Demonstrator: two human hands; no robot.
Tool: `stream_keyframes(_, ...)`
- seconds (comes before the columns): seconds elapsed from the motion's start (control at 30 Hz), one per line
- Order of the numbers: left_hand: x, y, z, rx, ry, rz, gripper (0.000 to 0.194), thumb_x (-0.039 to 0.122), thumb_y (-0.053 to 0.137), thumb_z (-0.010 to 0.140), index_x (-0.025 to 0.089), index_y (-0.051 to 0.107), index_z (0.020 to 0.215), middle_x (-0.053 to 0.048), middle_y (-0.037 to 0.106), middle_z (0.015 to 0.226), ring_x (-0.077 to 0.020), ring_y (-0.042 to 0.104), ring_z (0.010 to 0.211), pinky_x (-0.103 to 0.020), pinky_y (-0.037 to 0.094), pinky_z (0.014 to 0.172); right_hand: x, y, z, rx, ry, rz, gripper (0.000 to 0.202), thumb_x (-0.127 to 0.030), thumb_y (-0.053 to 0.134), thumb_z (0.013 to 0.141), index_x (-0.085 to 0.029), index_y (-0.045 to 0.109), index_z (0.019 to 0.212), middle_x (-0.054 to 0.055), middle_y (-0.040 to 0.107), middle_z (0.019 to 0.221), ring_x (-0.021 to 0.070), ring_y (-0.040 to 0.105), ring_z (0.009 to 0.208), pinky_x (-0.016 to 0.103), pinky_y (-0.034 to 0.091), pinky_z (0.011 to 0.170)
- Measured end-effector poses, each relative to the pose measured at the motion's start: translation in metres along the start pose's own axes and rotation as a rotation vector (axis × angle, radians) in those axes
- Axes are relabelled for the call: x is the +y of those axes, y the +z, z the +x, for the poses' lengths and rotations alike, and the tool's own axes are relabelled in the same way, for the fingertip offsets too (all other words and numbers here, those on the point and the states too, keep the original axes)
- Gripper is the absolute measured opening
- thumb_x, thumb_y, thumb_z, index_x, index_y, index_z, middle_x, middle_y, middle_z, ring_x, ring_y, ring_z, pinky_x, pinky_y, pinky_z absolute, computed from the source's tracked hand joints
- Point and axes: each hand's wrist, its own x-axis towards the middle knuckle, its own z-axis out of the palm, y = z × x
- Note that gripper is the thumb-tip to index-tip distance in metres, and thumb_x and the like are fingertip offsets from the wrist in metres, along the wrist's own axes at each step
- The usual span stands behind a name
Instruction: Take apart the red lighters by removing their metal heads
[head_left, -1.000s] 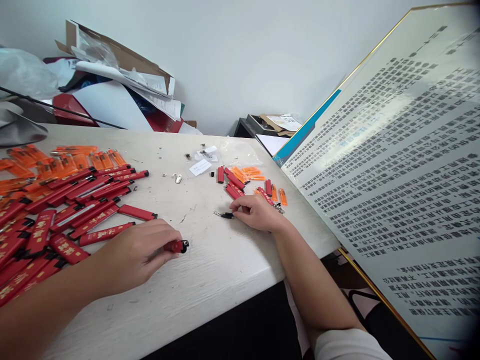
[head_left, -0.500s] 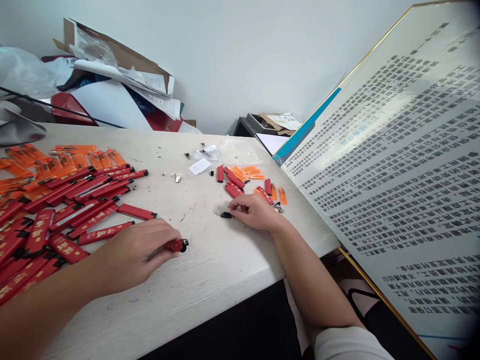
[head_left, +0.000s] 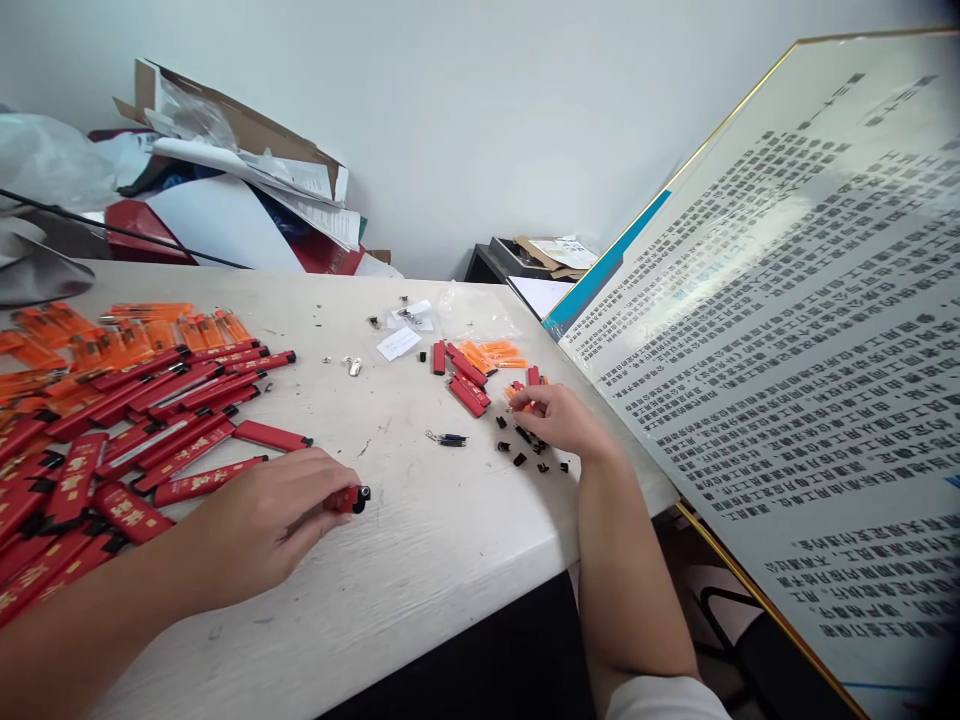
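Lighter point(head_left: 346, 499), low left of centre, seemed light, hard, slippery, best held by its body; left hand point(head_left: 281, 508) gripped it there. Right hand point(head_left: 559, 416): couldn't tell.

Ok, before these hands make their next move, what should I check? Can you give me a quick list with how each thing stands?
1. Left hand holds the red piece: ok.
2. Black end of that piece sticks out past the fingers: ok.
3. Right hand has something pinched: cannot tell, its fingertips are too unclear.
4. Small black parts near the right hand: ok.
5. Those parts neatly lined up: not ok, they lie scattered.
6. Dark slim pieces out of both hands: ok, lying on the table.
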Motion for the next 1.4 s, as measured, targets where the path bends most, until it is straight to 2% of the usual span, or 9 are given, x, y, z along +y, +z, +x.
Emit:
stream_keyframes(0.33,-0.001,0.0,0.0,0.002,0.005,0.0,0.011,0.026,0.044,0.096,0.021,0.053,0.091,-0.001,0.059,0.087,-0.0143,0.055,0.08,-0.026,0.043,0.069,0.005,-0.008,-0.002,-0.169,0.024,-0.022,0.011,-0.026,0.063,0.07,-0.02,0.066,0.079,0.0,0.068,0.081,0.0144,0.059,0.069,0.027,0.046,0.065)
stream_keyframes(0.53,-0.002,0.001,0.0,-0.004,-0.004,0.013,0.011,0.026,0.045,0.096,0.022,0.055,0.093,-0.001,0.06,0.088,-0.0146,0.057,0.082,-0.027,0.044,0.07,0.004,-0.003,0.0,-0.181,0.014,-0.041,0.014,-0.02,0.06,0.07,-0.019,0.065,0.083,0.001,0.067,0.078,0.0146,0.059,0.069,0.026,0.045,0.061)
stream_keyframes(0.63,-0.001,0.001,0.001,0.005,-0.004,0.019,0.011,0.027,0.045,0.096,0.022,0.055,0.095,-0.001,0.061,0.089,-0.0149,0.057,0.083,-0.027,0.045,0.071,0.0,-0.001,-0.001,-0.157,-0.025,-0.022,0.014,-0.017,0.058,0.069,-0.019,0.064,0.082,0.0,0.064,0.073,0.0131,0.057,0.065,0.024,0.043,0.059)
stream_keyframes(0.8,-0.001,0.002,0.003,-0.005,0.007,0.012,0.011,0.026,0.044,0.096,0.022,0.055,0.095,-0.001,0.061,0.089,-0.0146,0.058,0.082,-0.027,0.045,0.07,-0.016,0.007,-0.001,0.057,-0.102,0.085,0.007,-0.022,0.062,0.072,-0.018,0.062,0.078,-0.001,0.06,0.068,0.0087,0.044,0.055,0.023,0.035,0.054)
stream_keyframes(0.87,-0.001,0.003,0.004,-0.005,0.012,0.01,0.011,0.027,0.045,0.096,0.022,0.055,0.096,-0.001,0.062,0.09,-0.0147,0.058,0.083,-0.027,0.045,0.071,-0.028,0.015,0.0,0.075,-0.18,0.138,0.007,-0.023,0.062,0.074,-0.018,0.063,0.079,-0.002,0.058,0.065,0.0076,0.039,0.052,0.023,0.032,0.052)
stream_keyframes(1.0,-0.003,0.007,0.005,-0.009,0.026,0.017,0.011,0.027,0.045,0.096,0.023,0.055,0.1,-0.001,0.062,0.093,-0.0147,0.059,0.085,-0.027,0.047,0.072,-0.049,0.031,0.009,-0.01,-0.353,0.114,0.004,-0.019,0.064,0.076,-0.018,0.065,0.079,-0.003,0.056,0.064,0.0078,0.043,0.056,0.022,0.035,0.056)
stream_keyframes(1.23,-0.002,0.005,0.007,-0.011,0.009,0.036,0.013,0.029,0.044,0.096,0.022,0.056,0.097,-0.003,0.062,0.09,-0.0163,0.059,0.083,-0.028,0.047,0.07,-0.051,0.039,0.018,-0.168,-0.324,0.072,0.005,-0.021,0.064,0.079,-0.02,0.067,0.083,-0.002,0.063,0.068,0.0088,0.052,0.06,0.022,0.039,0.059)
stream_keyframes(1.3,-0.002,0.005,0.007,-0.009,0.006,0.035,0.013,0.029,0.044,0.096,0.022,0.056,0.097,-0.003,0.062,0.09,-0.0163,0.059,0.083,-0.028,0.047,0.071,-0.047,0.038,0.02,-0.109,-0.302,0.093,0.007,-0.025,0.063,0.081,-0.02,0.067,0.084,-0.001,0.064,0.07,0.0093,0.052,0.06,0.023,0.04,0.059)
stream_keyframes(1.4,-0.001,0.004,0.007,-0.019,0.013,0.019,0.013,0.028,0.044,0.095,0.022,0.056,0.094,-0.003,0.062,0.089,-0.0159,0.058,0.082,-0.027,0.046,0.069,-0.039,0.036,0.027,0.085,-0.212,0.06,0.013,-0.029,0.057,0.086,-0.02,0.066,0.086,0.0,0.066,0.077,0.0107,0.053,0.062,0.024,0.041,0.059)
